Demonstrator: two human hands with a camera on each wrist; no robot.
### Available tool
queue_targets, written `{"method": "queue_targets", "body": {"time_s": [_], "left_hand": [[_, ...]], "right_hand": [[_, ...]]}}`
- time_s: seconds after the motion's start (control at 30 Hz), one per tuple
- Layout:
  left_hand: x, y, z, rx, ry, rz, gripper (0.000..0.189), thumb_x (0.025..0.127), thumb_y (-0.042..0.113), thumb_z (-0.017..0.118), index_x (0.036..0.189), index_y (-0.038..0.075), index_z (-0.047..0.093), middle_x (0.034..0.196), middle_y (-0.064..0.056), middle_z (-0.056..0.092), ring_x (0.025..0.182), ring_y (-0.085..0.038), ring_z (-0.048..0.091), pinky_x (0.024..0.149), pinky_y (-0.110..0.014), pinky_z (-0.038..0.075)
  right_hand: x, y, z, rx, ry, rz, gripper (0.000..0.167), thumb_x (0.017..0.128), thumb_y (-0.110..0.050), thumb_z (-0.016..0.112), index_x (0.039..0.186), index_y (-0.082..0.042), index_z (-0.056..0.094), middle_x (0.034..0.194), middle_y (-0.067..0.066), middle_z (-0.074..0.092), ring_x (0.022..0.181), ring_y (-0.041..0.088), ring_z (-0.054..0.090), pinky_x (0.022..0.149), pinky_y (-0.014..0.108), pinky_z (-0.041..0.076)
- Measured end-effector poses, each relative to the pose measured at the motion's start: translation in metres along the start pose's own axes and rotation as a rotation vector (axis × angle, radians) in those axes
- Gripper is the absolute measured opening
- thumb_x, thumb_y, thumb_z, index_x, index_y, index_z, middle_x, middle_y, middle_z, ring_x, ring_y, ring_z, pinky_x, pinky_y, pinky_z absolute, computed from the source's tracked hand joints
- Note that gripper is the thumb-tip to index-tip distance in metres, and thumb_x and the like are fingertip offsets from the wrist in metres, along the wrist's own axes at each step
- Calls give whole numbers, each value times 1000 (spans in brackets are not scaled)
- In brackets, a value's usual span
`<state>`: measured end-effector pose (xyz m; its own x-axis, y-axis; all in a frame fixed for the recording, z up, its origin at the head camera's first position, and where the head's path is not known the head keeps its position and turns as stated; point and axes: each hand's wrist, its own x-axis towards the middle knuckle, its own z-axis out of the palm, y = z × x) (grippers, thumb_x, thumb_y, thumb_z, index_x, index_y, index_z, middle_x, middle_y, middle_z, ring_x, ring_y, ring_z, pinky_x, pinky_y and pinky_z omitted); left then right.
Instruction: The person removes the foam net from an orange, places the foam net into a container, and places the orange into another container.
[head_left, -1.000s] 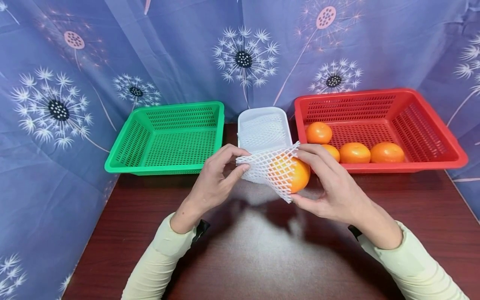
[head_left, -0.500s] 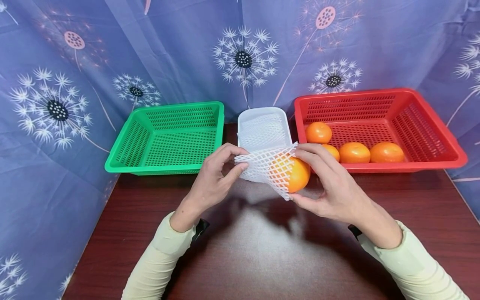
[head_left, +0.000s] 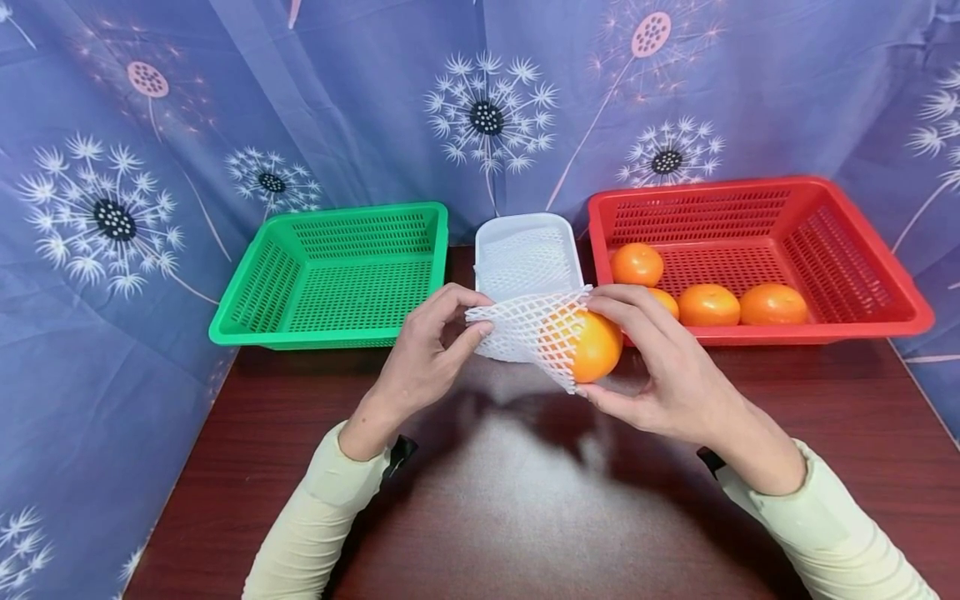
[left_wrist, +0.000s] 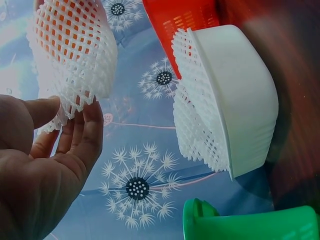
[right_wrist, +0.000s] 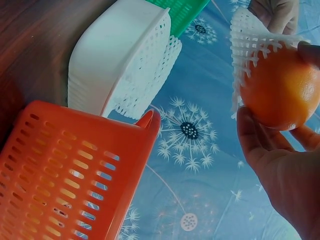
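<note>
A white foam net sleeve (head_left: pixel 513 329) covers the left part of an orange (head_left: pixel 600 346), whose right side is bare. My left hand (head_left: pixel 431 350) pinches the narrow end of the sleeve between thumb and fingers; the left wrist view shows the thumb on the mesh (left_wrist: pixel 75 55). My right hand (head_left: pixel 660 375) holds the sleeve's wide mouth at top and bottom with fingers and thumb, around the orange (right_wrist: pixel 282 90). Both hands hold the fruit above the table, in front of a white tub (head_left: pixel 525 221) with more foam nets (head_left: pixel 528 258) in it.
To the left is a green basket (head_left: pixel 322 337) with no fruit in it. At the right a red basket (head_left: pixel 825 333) holds several oranges (head_left: pixel 708 306). A blue dandelion-print cloth (head_left: pixel 360 100) hangs behind the dark wooden table (head_left: pixel 517 517).
The sleeve's mouth and both hands have shifted slightly left, and a bit more of the orange's right side shows bare. Baskets and tub stay put.
</note>
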<state>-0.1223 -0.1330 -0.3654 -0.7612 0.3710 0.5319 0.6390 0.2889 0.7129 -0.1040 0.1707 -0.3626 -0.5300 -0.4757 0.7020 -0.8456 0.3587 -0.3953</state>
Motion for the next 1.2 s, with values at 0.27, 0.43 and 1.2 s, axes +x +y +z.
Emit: {"method": "queue_targets", "body": {"time_s": [0.27,0.43,1.2], "left_hand": [[0,-1,-2,4,11,-10,19,99,0,73,117,3,69,113,-7,67,97,-18,65,78,-25,55],[0,-1,-3,-41,13,-25,20,99,-2,71,118,1,68,114,-10,66,100,-20,68,82,-27,58],[1,-4,-9,-23,24,-61,21,100,0,71,120,2,67,116,-8,66,107,-17,70,90,-35,61]], "right_hand": [[1,-1,0,6,0,1,74,94,-51,72,141,5,59,141,23,57,127,34,56,117,23,36],[2,1,-1,1,-4,-10,73,94,-48,73,143,5,58,141,22,57,127,33,56,117,25,36],[1,5,-5,-2,1,4,75,92,-46,75,143,6,57,141,23,57,127,33,55,116,23,36]]}}
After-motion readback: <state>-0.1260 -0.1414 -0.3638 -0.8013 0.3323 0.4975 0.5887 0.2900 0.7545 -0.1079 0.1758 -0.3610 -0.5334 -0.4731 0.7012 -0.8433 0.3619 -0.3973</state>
